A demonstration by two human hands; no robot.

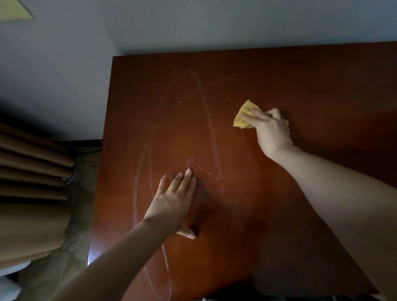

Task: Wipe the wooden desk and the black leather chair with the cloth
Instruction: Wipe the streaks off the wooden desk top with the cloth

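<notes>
One cloth (243, 115), clutched by right grip (270, 130), protruding to its left, long axis near-to-far, left grip (172, 203) released, flat on one tabletop (314, 89)

wooden desk (301, 88), streaked; yellow cloth (243, 115) on it.

Glossy reddish wooden desk (289, 86) bears pale smear streaks; yellow cloth (243, 116) looks soft.

One head-worn wide-angle view looks steeply down, close over the reddish-brown wooden desk (301, 88), the pale wall (210, 13) beyond its far edge.
</notes>
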